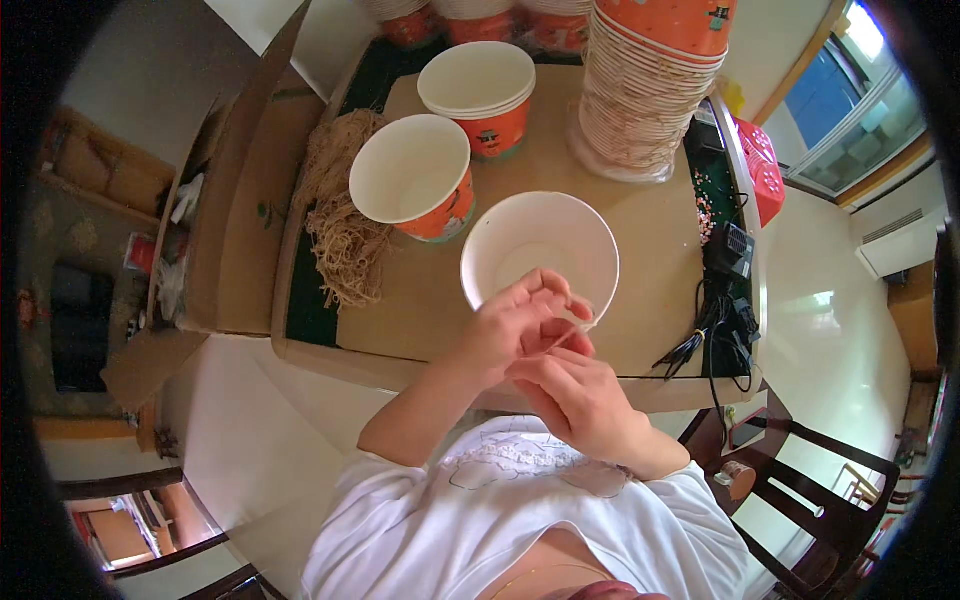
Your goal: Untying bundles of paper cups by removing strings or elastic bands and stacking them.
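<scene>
Both my hands are together over the near rim of a white-lined paper bucket (535,235). A thin pale string (566,338) runs between their fingers. My left hand (515,325) has curled fingers, with the string at its fingertips. Just below and to the right, my right hand (580,395) is closed, its thumb and fingers pressed together on the string. Where the string ends is hidden by the fingers. Beyond the hands stand an orange-printed bucket (412,175) and a short nested stack of buckets (478,85). A tangled bundle of tan strings (345,235) lies at the table's left side.
A tall wrapped stack of buckets (645,100) stands at the back right, with more stacks (480,20) at the far edge. Black adapters and cables (728,320) lie at the right. An open cardboard box (245,210) adjoins the table's left. A dark chair (810,490) stands behind right.
</scene>
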Action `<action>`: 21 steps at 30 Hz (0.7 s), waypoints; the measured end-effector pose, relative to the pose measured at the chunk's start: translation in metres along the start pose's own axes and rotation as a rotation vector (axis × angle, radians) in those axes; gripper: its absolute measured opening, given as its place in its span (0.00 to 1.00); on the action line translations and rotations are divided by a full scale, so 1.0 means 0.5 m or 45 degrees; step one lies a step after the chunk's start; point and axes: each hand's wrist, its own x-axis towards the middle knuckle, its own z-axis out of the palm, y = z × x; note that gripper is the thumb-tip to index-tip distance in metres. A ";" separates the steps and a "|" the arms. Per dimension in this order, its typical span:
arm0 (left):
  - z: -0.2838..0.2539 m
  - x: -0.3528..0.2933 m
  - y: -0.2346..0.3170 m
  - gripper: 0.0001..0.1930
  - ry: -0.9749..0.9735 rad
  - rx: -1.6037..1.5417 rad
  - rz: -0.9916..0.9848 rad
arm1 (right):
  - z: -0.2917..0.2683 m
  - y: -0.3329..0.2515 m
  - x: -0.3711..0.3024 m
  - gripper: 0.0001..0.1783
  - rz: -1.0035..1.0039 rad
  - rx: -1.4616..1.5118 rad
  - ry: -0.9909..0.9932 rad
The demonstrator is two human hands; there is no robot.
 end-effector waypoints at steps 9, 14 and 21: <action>-0.042 -0.013 0.014 0.03 0.019 -0.060 0.110 | -0.053 0.053 0.051 0.10 0.174 -0.219 0.368; -0.039 -0.002 0.013 0.04 0.061 0.121 0.253 | -0.038 0.101 0.060 0.06 0.200 -0.222 0.138; -0.057 -0.020 0.031 0.08 0.111 1.094 0.660 | -0.038 0.112 0.054 0.03 0.250 -0.439 0.083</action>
